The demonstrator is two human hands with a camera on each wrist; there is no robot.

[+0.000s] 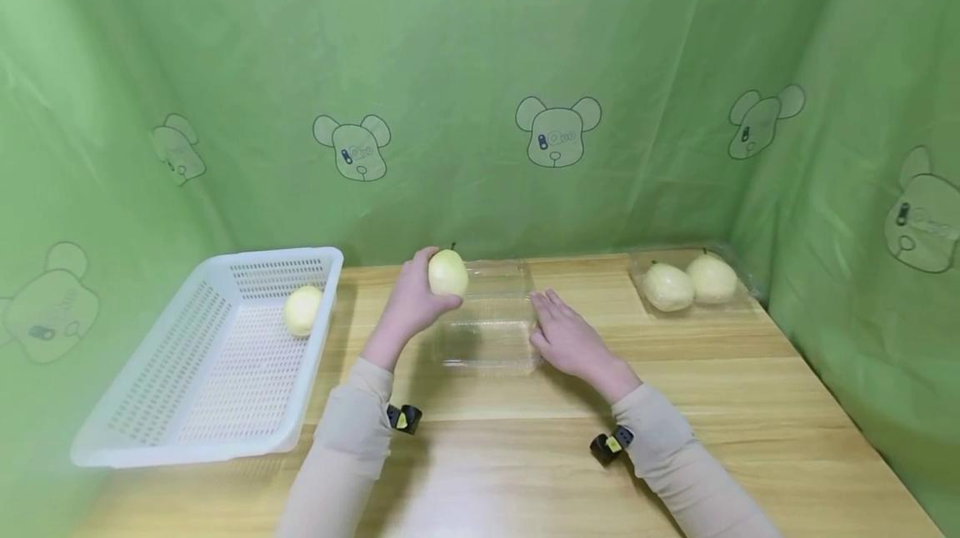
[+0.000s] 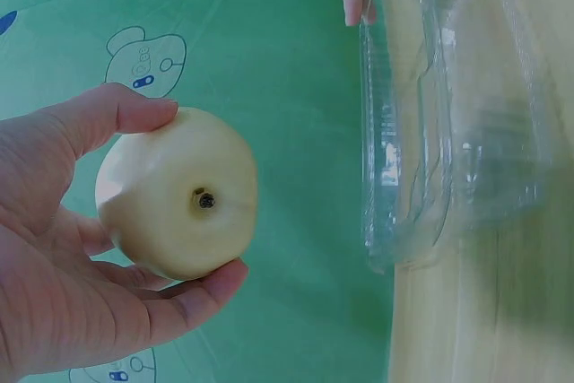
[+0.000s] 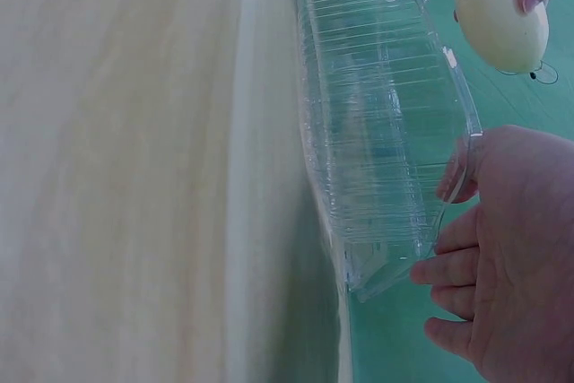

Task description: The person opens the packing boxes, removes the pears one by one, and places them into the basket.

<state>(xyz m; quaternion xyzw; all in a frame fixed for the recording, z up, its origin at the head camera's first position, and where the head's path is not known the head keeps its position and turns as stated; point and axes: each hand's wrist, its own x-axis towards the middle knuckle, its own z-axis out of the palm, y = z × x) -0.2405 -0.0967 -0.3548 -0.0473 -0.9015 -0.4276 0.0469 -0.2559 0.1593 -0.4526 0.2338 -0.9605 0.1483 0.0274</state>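
Status: L hand (image 1: 411, 292) gripped one pear (image 1: 448, 274) betw. thumb & fingers, raised clear of, but near, the L side of a clear box (image 1: 487, 364) on the tabletop (image 1: 540, 471). R hand (image 1: 572, 342) held the box's R end lightly, thumb & fingers at its edge. This box contained no fruit yet. Done, as judged: 2 pears (image 1: 669, 286) lay in a 2nd box (image 1: 738, 298) at far R; lid pos. unclear. Remaining, prob.: held pear, plus last pear (image 1: 302, 311) in white basket (image 1: 187, 450); work approx. half complete.
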